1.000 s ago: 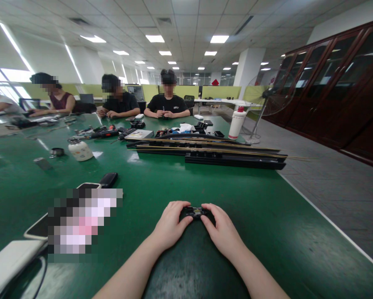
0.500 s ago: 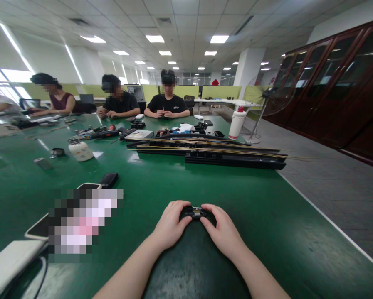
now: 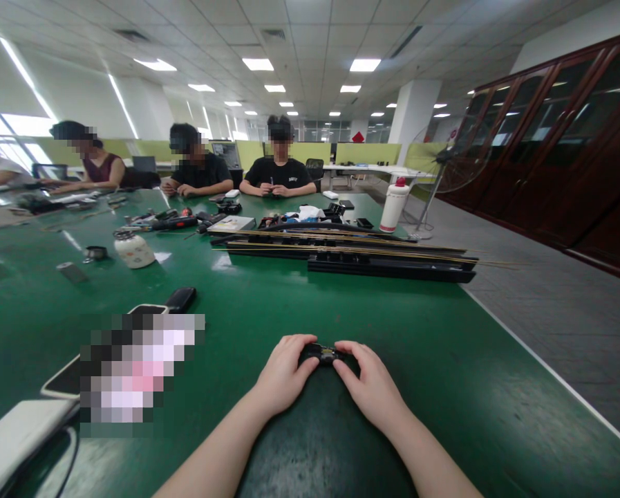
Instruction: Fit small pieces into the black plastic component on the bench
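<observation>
A small black device (image 3: 327,355) lies low over the green table, held between my two hands. Pale metallic and brassy parts show in its middle; its exact kind I cannot make out. My left hand (image 3: 287,370) grips the left end, thumb at the near side and fingers at the far side. On the right end, my right hand (image 3: 368,377) has the same kind of hold, with thumb and forefinger curved round it. Fingers cover both ends of the device.
Beyond my hands, long black bars (image 3: 392,268) with thin rods lie across the green table (image 3: 268,304). To the left are a blurred-out phone-like screen (image 3: 138,373), a black case (image 3: 182,299) and a white jar (image 3: 134,250). A white bottle (image 3: 393,206) stands far right. Several people sit opposite.
The black device has tilted slightly between my fingers, so its bright metallic part shows less than before. My hands have stayed in nearly the same place.
</observation>
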`<state>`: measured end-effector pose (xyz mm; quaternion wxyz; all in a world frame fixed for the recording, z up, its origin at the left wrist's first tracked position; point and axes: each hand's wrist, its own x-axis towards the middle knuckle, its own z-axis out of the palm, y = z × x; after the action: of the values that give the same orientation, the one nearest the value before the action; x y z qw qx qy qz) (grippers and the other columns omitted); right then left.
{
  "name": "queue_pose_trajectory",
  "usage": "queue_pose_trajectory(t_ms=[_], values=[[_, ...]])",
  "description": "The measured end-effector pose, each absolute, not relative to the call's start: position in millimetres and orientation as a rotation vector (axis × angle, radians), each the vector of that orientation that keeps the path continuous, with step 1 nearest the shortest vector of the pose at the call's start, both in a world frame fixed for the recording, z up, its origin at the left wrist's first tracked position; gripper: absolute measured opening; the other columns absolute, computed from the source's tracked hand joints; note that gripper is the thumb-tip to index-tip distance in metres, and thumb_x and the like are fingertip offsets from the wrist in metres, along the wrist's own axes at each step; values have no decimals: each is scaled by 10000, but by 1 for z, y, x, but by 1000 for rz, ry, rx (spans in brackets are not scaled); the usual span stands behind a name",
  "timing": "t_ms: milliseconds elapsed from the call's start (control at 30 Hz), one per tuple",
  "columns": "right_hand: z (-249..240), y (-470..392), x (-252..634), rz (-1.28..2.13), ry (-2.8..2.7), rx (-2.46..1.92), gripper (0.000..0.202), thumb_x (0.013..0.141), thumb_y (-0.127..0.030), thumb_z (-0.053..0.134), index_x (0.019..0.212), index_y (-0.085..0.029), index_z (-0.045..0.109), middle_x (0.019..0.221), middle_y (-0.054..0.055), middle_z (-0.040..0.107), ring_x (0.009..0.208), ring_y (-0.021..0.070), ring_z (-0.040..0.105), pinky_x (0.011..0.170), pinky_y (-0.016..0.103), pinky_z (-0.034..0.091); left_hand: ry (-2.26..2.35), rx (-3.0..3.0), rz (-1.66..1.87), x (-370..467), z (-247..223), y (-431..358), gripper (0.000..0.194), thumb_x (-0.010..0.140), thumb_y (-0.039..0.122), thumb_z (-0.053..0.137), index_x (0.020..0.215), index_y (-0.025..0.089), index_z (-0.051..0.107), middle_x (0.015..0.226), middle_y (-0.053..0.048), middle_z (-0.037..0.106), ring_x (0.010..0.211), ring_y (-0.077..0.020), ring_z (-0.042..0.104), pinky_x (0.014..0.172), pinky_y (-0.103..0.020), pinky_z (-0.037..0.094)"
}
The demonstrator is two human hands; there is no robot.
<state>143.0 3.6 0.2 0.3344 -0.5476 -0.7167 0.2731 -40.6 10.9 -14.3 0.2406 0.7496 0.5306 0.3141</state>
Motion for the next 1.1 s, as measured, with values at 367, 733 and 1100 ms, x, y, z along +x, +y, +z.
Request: queue_pose_trajectory(t_ms=[367,733,1100], values=[[-1,4,143,702,-1887,-1431,238,807,-294,482,992,-205,603,1017,64,650,998,218,568,940,394,390,1457,2056,850,-40,-14,10,280,816,249,494,1087,193,532,1089,-60,587,1041,-193,495,921,-364,399],[-3,5,143,707,-1887,-1425,228,807,-290,480,983,-219,607,1010,61,650,1000,219,566,938,399,391,1451,2061,856,-40,-15,11,273,818,242,488,1085,204,530,1086,-54,585,1040,-194,492,923,-373,397],[0,4,142,716,-1878,-1441,234,810,-294,478,984,-211,611,1006,64,656,993,218,573,937,395,394,1463,2053,843,-39,-12,10,270,832,278,470,1079,195,540,1077,-57,592,1034,-192,497,918,-366,401]])
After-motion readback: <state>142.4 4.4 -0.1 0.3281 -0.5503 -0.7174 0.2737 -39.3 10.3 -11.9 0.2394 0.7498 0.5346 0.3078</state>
